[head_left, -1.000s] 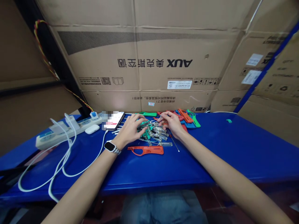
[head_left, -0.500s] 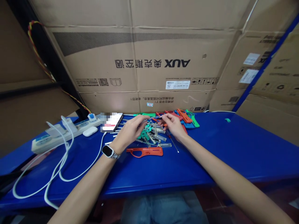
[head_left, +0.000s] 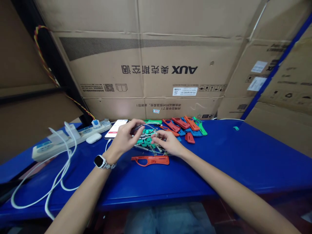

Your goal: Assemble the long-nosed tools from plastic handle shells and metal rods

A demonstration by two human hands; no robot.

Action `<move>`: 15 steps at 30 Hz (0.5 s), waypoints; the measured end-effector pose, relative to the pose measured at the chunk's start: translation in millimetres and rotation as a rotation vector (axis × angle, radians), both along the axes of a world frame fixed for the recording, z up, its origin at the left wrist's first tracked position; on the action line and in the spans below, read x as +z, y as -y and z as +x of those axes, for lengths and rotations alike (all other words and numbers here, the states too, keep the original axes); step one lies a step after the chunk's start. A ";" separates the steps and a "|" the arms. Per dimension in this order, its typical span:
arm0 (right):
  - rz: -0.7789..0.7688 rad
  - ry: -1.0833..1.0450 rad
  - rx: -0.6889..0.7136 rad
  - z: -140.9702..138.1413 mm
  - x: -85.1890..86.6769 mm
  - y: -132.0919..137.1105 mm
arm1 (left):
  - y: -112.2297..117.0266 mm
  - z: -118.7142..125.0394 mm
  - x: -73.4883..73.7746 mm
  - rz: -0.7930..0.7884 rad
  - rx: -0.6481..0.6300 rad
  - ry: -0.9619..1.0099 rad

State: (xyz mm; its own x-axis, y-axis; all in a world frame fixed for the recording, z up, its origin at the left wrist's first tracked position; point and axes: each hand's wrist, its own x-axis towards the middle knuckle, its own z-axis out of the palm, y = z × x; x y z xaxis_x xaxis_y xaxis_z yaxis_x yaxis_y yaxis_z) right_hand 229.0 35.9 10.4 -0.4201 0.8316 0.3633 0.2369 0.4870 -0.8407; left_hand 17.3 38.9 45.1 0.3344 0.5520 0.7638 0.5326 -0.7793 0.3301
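My left hand (head_left: 128,136) is closed, its thumb and fingers pinching a slim dark piece (head_left: 137,127). A thin pale wire (head_left: 148,125) runs from near that piece toward the right. My right hand (head_left: 170,143) is closed too, fingertips together over the pile at a small part I cannot make out. Under both hands lies a pile of lighter parts (head_left: 146,142): green plastic pieces, metal tubes, clear tanks and thin wires. In front of the pile an orange-red lighter shell (head_left: 158,160) lies flat, with a looped trigger opening.
Behind my right hand lies a heap of red, blue and green lighter shells (head_left: 192,123). At left are a phone (head_left: 113,131), a white earbud case (head_left: 94,138), a power strip (head_left: 70,139) and looped white cables (head_left: 65,165). A cardboard wall (head_left: 156,48) closes the back.
My hands have moved apart from the stretched wire. The left drew back leftward with a dark piece; the right came down and left over the pile. The screwdriver beside it is no longer visible.
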 end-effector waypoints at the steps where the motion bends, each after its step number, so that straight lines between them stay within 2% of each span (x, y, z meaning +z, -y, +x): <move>1: -0.018 -0.003 -0.006 3.1 1.2 1.8 | -0.2 -3.4 0.3 -0.009 -0.006 -0.004; 8: 0.054 0.095 -0.126 21.9 7.5 26.6 | 4.0 -9.4 3.4 -0.144 -0.093 -0.138; 15: -0.050 0.220 0.002 14.5 9.4 30.6 | 15.8 -13.7 1.5 -0.356 -0.114 -0.093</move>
